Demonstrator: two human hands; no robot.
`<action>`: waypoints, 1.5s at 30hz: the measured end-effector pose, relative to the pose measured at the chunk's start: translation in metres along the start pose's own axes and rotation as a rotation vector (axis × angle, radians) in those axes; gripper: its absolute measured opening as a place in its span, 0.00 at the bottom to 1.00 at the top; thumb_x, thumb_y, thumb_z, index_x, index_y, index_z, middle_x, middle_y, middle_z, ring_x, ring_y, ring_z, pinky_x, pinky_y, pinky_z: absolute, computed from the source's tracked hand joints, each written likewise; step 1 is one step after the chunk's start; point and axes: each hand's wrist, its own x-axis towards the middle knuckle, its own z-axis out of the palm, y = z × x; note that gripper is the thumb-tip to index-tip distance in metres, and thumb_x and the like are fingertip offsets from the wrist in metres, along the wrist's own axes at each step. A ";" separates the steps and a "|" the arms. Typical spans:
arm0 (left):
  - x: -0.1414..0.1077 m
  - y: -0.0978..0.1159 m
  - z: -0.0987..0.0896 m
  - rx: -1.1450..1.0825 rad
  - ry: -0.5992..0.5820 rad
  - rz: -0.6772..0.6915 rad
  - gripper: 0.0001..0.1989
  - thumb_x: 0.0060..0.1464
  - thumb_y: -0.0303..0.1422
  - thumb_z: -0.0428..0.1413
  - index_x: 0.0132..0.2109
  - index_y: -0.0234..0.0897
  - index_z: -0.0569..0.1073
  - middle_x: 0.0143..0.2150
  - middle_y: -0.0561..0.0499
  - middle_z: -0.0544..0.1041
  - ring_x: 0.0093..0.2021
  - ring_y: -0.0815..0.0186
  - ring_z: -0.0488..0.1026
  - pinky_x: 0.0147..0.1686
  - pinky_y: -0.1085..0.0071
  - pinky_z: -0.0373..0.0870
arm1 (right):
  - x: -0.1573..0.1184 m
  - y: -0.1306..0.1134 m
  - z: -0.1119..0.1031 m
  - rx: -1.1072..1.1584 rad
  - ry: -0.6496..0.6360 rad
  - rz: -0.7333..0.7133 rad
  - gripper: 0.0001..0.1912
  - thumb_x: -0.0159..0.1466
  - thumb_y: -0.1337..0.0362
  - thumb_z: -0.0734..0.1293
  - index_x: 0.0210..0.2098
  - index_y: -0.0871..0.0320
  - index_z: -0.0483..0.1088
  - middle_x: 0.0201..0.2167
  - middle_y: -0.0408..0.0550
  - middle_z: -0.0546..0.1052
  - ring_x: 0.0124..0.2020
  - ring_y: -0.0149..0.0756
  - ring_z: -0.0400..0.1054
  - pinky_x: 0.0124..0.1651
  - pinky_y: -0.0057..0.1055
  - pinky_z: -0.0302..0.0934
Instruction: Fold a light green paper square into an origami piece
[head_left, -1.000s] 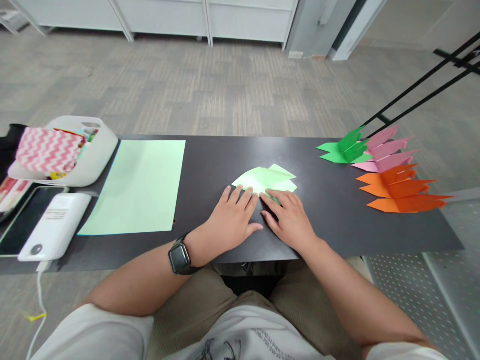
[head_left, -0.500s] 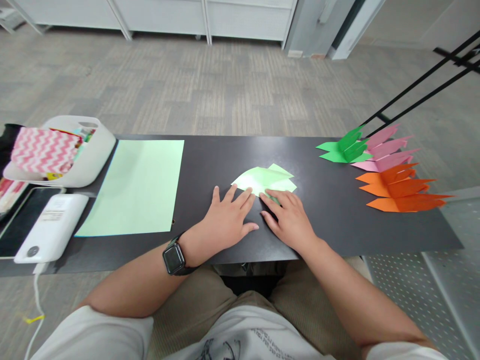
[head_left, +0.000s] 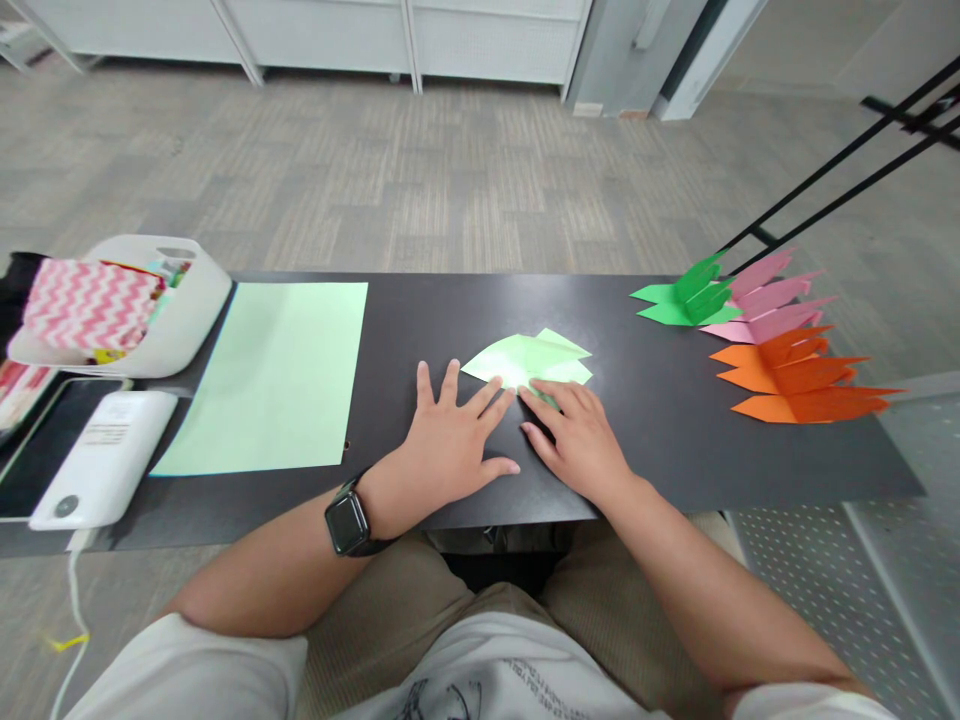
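A small folded piece of light green paper (head_left: 529, 355) lies flat on the dark tabletop in front of me. My left hand (head_left: 448, 440), with a black watch on the wrist, rests palm down with fingers spread; two of its fingertips touch the paper's near left edge. On the near right part of the paper, the fingertips of my right hand (head_left: 576, 435) press down. Those fingers are stretched out, and they cover the paper's near edge.
Light green sheets (head_left: 277, 375) lie to the left, beside a white basket (head_left: 202, 300) of supplies, a phone (head_left: 56, 430) and a white power bank (head_left: 105, 455) with a cable. Folded paper pieces in green (head_left: 686, 293), pink (head_left: 776, 300) and orange (head_left: 802, 375) stand at the right.
The fingers of my left hand have spread wider, with the outer ones moving left off the paper. My right hand and the folded paper have hardly moved.
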 end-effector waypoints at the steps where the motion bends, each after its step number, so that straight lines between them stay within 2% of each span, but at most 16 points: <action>1: 0.000 0.000 0.000 0.004 0.009 0.019 0.46 0.64 0.63 0.57 0.79 0.45 0.62 0.80 0.43 0.61 0.79 0.24 0.50 0.71 0.18 0.37 | 0.000 0.000 0.000 -0.001 0.003 0.000 0.25 0.75 0.59 0.65 0.70 0.51 0.70 0.66 0.57 0.75 0.64 0.55 0.67 0.69 0.58 0.61; 5: 0.003 -0.002 0.001 0.003 0.030 0.141 0.45 0.67 0.59 0.56 0.78 0.33 0.61 0.79 0.35 0.62 0.80 0.41 0.55 0.79 0.39 0.44 | 0.000 -0.001 -0.001 -0.006 0.006 -0.001 0.24 0.76 0.58 0.65 0.69 0.51 0.72 0.66 0.56 0.76 0.64 0.55 0.68 0.69 0.57 0.61; 7: 0.005 -0.002 0.002 0.006 0.038 0.160 0.44 0.68 0.57 0.56 0.78 0.30 0.61 0.79 0.33 0.62 0.79 0.44 0.57 0.79 0.44 0.48 | 0.000 -0.002 -0.001 -0.005 0.005 -0.001 0.24 0.76 0.58 0.65 0.69 0.51 0.71 0.66 0.56 0.76 0.64 0.55 0.68 0.69 0.57 0.61; 13: 0.009 0.000 0.007 0.011 0.078 0.127 0.38 0.72 0.55 0.52 0.76 0.33 0.65 0.77 0.35 0.65 0.77 0.45 0.60 0.77 0.42 0.49 | 0.000 0.003 0.000 0.046 0.022 0.005 0.24 0.75 0.58 0.66 0.68 0.54 0.72 0.66 0.57 0.76 0.65 0.54 0.69 0.70 0.57 0.61; 18: 0.012 0.002 0.009 0.004 0.101 0.118 0.35 0.73 0.54 0.50 0.75 0.35 0.67 0.75 0.36 0.68 0.74 0.45 0.64 0.76 0.38 0.48 | -0.002 0.009 0.002 0.155 0.054 0.014 0.22 0.75 0.60 0.66 0.67 0.52 0.73 0.65 0.54 0.78 0.66 0.48 0.72 0.73 0.57 0.61; 22: 0.012 0.005 0.011 0.004 0.123 0.110 0.35 0.73 0.56 0.49 0.75 0.41 0.67 0.75 0.36 0.68 0.73 0.43 0.65 0.75 0.36 0.50 | -0.003 0.012 0.000 0.139 0.065 0.007 0.20 0.75 0.61 0.66 0.64 0.53 0.76 0.65 0.55 0.78 0.66 0.49 0.72 0.73 0.57 0.62; 30: 0.016 0.003 0.017 -0.008 0.156 0.113 0.37 0.69 0.60 0.51 0.73 0.44 0.70 0.72 0.36 0.70 0.71 0.42 0.66 0.74 0.34 0.50 | -0.004 0.017 -0.001 0.139 0.091 -0.025 0.19 0.75 0.62 0.66 0.63 0.55 0.78 0.63 0.59 0.77 0.65 0.52 0.71 0.69 0.56 0.68; 35: 0.018 -0.002 0.012 -0.024 0.216 0.081 0.29 0.71 0.55 0.53 0.68 0.46 0.77 0.67 0.39 0.73 0.66 0.45 0.69 0.74 0.37 0.51 | -0.004 0.015 0.001 0.108 0.102 -0.014 0.17 0.75 0.62 0.67 0.59 0.51 0.81 0.61 0.56 0.78 0.64 0.53 0.70 0.67 0.57 0.69; 37: 0.018 -0.003 0.008 -0.007 0.233 0.044 0.26 0.70 0.53 0.55 0.66 0.47 0.79 0.65 0.37 0.73 0.64 0.45 0.69 0.70 0.39 0.57 | -0.003 0.014 0.001 0.097 0.108 -0.010 0.16 0.75 0.62 0.67 0.58 0.53 0.81 0.60 0.57 0.79 0.63 0.53 0.71 0.66 0.56 0.70; 40: 0.016 -0.006 -0.001 0.026 0.206 0.004 0.23 0.69 0.50 0.58 0.65 0.49 0.81 0.60 0.37 0.74 0.58 0.44 0.70 0.60 0.45 0.66 | -0.003 0.013 0.000 0.087 0.105 -0.013 0.17 0.75 0.63 0.66 0.58 0.54 0.81 0.60 0.58 0.79 0.63 0.53 0.71 0.66 0.55 0.70; 45: 0.014 -0.020 -0.012 0.071 0.145 -0.052 0.21 0.68 0.49 0.60 0.64 0.54 0.81 0.54 0.39 0.74 0.53 0.45 0.69 0.54 0.49 0.65 | -0.004 0.015 0.001 0.094 0.098 -0.011 0.17 0.75 0.63 0.66 0.58 0.54 0.81 0.61 0.58 0.79 0.63 0.53 0.71 0.66 0.55 0.70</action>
